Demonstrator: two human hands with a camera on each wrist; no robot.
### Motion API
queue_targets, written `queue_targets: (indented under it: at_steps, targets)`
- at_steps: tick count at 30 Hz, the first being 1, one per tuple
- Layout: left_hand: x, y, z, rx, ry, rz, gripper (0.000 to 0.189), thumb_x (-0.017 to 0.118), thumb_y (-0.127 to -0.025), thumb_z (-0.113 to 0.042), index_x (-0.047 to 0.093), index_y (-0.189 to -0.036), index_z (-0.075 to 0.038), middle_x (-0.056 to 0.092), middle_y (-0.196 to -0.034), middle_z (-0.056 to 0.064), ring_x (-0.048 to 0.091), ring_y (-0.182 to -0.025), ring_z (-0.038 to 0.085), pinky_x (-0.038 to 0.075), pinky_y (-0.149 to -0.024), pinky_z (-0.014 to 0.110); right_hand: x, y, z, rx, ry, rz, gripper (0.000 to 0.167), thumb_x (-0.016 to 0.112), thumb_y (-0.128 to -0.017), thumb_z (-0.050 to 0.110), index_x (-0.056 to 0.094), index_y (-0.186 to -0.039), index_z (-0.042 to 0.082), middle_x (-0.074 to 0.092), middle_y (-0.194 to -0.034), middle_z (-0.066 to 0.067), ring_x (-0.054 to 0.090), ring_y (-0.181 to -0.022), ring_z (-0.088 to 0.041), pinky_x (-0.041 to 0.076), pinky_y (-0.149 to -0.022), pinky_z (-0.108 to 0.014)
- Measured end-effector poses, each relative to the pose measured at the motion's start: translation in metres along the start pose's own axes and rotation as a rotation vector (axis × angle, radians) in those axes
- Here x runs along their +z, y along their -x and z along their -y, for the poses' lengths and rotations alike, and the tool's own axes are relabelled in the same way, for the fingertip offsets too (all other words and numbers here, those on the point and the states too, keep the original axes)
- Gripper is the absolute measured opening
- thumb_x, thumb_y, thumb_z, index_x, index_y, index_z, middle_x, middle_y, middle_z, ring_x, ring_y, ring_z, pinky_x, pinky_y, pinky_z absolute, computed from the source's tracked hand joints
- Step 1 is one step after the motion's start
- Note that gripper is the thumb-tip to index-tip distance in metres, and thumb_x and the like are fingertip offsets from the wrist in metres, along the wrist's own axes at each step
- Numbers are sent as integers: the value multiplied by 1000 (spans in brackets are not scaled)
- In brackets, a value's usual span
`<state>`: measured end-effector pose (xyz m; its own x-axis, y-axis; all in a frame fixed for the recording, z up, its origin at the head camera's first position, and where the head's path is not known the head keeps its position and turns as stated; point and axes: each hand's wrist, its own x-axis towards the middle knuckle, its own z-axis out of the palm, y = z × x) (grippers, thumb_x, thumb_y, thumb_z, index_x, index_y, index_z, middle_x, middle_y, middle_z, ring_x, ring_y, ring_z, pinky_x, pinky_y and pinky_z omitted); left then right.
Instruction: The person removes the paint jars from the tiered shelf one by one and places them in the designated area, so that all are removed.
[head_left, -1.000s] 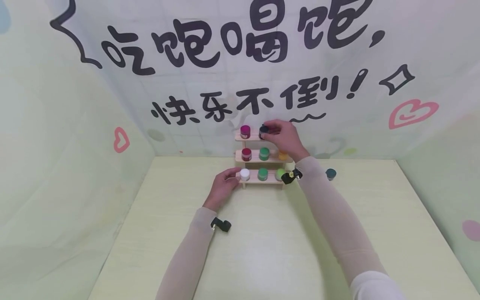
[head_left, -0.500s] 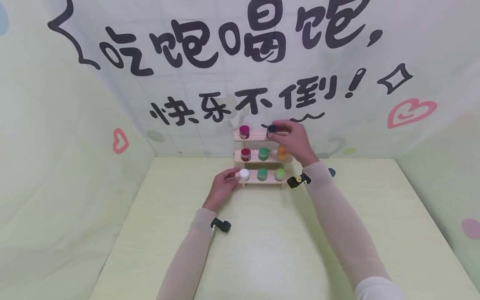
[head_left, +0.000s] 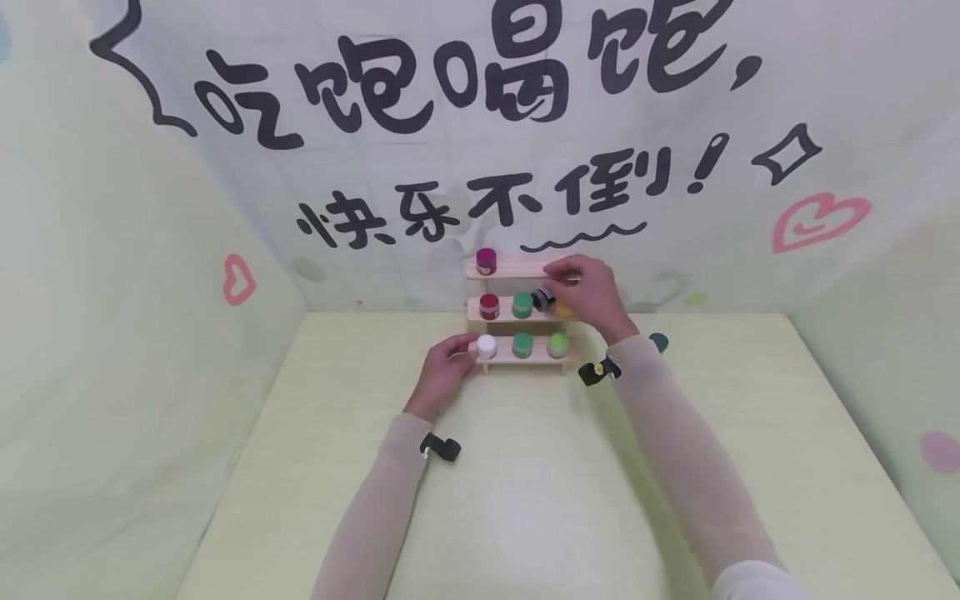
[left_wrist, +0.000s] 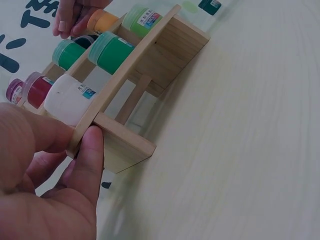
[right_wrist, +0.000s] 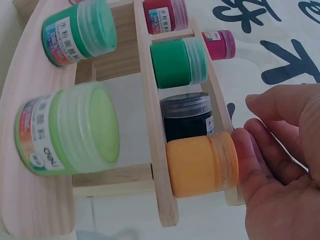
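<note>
rack: small 3-tier wooden rack (head_left: 517, 358) at the far middle of the desk (head_left: 525, 500), pale unfinished slats
left hand: left hand (head_left: 442, 375) pinches the rack's near left end, steadying it
right hand: right hand (head_left: 588, 292) at the middle tier, fingers relaxed beside the black jar (right_wrist: 187, 117); looks let go, not sure
step: seating the black jar between green (right_wrist: 177, 62) and orange (right_wrist: 200, 165)
next: probably nudge it flush
materials: round plastic screw-lid pots, paper labels
</note>
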<state>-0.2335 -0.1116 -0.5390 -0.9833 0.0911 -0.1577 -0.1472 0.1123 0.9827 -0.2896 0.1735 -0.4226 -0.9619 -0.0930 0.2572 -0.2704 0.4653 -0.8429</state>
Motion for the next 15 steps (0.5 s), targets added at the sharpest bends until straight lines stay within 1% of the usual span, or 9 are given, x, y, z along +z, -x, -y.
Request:
queue_targets:
  at_steps: [3,7,11,15]
  targets:
    - [1,0,0,4,-6,-6,36,71,-99,-13,72,-134,-21,67,-130,10,67,-107,19,62,-89,23,-1,2,0,3,-14,-6,25,80,-93,9,76,-117,2,77,-116,-17,73,-107,-29,63,-99,-41]
    - [0,1,-1,14,-4,0,36,70,-99,-14,72,-134,-22,67,-130,10,67,-107,20,62,-89,24,-5,4,0,31,-25,-16,28,81,-93,10,76,-118,2,77,-117,-18,72,-109,-29,62,-101,-40]
    - [-1,1,0,11,1,1,35,70,-99,-12,72,-133,-22,67,-130,10,66,-108,20,63,-91,26,-5,8,0,44,-2,4,28,79,-94,11,75,-119,1,76,-118,-17,73,-110,-29,62,-102,-41]
    - [-2,1,1,8,-8,-4,35,70,-99,-13,72,-134,-22,66,-131,10,66,-108,19,63,-90,25,-2,13,-1,27,39,22,29,79,-93,11,76,-119,0,76,-120,-18,73,-111,-32,62,-103,-45]
